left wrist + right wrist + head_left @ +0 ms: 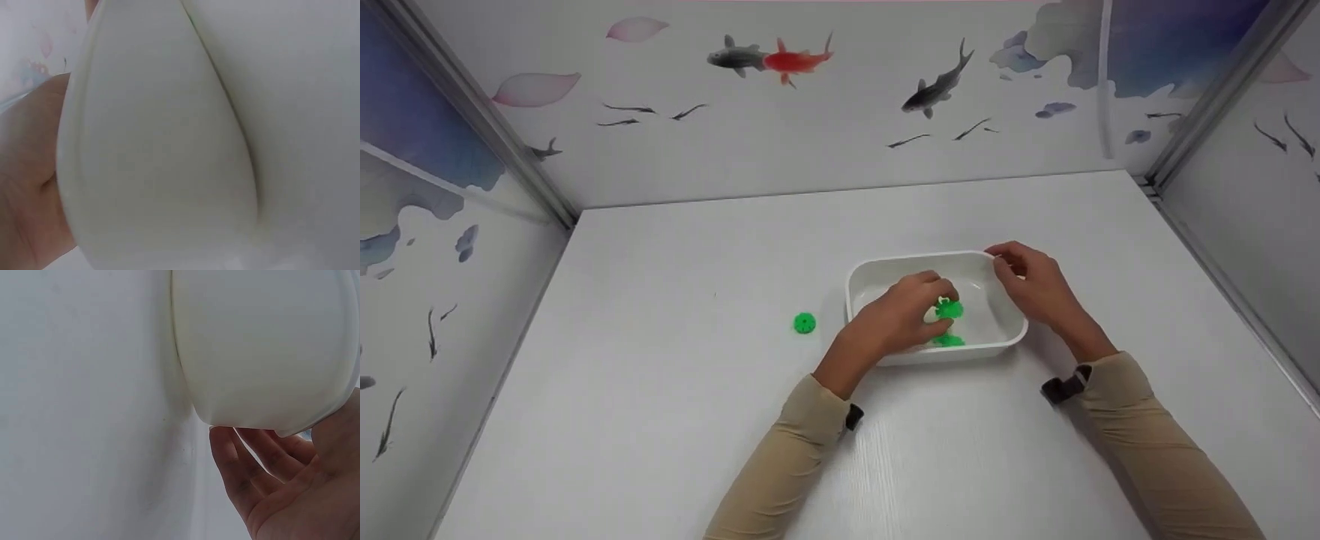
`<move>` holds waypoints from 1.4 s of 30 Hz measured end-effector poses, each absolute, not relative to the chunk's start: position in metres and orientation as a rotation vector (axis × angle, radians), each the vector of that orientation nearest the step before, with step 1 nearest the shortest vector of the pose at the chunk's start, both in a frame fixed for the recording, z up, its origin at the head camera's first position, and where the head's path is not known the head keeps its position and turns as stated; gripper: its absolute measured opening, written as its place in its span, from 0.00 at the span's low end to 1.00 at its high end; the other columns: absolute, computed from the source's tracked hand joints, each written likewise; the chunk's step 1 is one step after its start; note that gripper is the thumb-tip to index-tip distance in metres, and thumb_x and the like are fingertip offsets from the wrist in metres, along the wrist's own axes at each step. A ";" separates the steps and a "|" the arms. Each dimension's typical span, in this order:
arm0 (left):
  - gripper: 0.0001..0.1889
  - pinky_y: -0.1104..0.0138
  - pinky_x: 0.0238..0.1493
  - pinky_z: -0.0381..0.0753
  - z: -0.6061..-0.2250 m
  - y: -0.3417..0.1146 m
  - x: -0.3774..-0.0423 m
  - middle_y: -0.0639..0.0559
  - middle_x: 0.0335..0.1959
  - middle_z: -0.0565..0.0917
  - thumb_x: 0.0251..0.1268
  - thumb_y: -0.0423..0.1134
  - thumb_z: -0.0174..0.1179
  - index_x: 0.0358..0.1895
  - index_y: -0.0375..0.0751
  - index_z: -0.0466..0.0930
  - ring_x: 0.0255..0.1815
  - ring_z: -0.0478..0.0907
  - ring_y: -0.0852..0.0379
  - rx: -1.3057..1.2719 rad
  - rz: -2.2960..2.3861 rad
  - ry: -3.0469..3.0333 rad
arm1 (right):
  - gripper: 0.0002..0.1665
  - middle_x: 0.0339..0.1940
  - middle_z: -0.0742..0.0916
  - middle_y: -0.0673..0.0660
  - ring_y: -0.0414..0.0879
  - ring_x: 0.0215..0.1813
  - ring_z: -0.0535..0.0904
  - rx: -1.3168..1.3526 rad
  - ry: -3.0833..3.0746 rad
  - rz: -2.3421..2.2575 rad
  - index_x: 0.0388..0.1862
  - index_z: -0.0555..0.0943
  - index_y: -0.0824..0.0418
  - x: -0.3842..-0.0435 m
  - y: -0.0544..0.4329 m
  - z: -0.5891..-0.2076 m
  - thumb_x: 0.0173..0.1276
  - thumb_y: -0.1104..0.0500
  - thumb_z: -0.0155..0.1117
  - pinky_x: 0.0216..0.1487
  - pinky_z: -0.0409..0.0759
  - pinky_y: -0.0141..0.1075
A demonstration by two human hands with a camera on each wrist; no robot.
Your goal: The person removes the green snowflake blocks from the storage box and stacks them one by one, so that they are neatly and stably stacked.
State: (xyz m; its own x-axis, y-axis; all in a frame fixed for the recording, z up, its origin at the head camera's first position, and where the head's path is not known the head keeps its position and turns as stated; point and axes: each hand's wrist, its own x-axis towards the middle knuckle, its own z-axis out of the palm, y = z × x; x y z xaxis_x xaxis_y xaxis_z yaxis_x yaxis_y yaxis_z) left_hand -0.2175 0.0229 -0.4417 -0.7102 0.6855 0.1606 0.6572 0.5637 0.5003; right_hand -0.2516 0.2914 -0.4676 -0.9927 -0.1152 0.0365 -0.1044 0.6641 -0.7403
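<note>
A white rectangular tub (937, 356) stands on the table. My left hand (896, 311) reaches over its near left side, with a green notched plastic disc (949, 309) held between fingertips and thumb inside the tub. Just below the thumb, more green notched plastic (949, 340) shows by the near inner wall. My right hand (1039, 285) grips the tub's far right corner, its fingers along the outside and the thumb by the rim. In the right wrist view those fingers (225, 464) are bent against the tub's outer wall (259, 354). The left wrist view hides the left fingertips behind the wall.
Another green notched disc (805, 323) lies flat on the white table (675, 360), left of the tub. Panels printed with fish (937, 90) enclose the table at the back and on both sides.
</note>
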 end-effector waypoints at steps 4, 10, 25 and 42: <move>0.18 0.72 0.65 0.84 -0.435 0.012 -0.212 0.48 0.57 0.88 0.75 0.40 0.70 0.63 0.39 0.85 0.58 0.85 0.54 1.237 0.918 2.742 | 0.23 0.69 0.85 0.66 0.65 0.71 0.80 -0.170 2.845 -1.251 0.73 0.78 0.59 -0.252 0.291 -0.469 0.87 0.51 0.53 0.76 0.78 0.62; 0.17 0.70 0.64 0.85 -0.430 -0.010 -0.206 0.48 0.58 0.87 0.76 0.40 0.69 0.63 0.40 0.85 0.59 0.84 0.54 1.269 0.926 2.784 | 0.23 0.67 0.85 0.67 0.64 0.69 0.81 -0.174 2.856 -1.258 0.72 0.78 0.60 -0.253 0.289 -0.473 0.87 0.51 0.53 0.74 0.79 0.62; 0.18 0.61 0.61 0.89 -0.439 -0.076 -0.204 0.46 0.58 0.87 0.73 0.35 0.70 0.63 0.38 0.85 0.58 0.85 0.50 1.117 1.027 2.867 | 0.24 0.67 0.85 0.66 0.64 0.69 0.81 -0.184 2.862 -1.266 0.73 0.78 0.60 -0.252 0.291 -0.471 0.88 0.51 0.52 0.74 0.79 0.61; 0.18 0.56 0.62 0.89 -0.444 -0.129 -0.209 0.45 0.57 0.86 0.72 0.36 0.72 0.62 0.39 0.86 0.58 0.86 0.48 0.868 0.998 2.929 | 0.24 0.68 0.85 0.66 0.64 0.71 0.81 -0.177 2.859 -1.285 0.73 0.78 0.59 -0.252 0.296 -0.471 0.88 0.49 0.52 0.76 0.78 0.62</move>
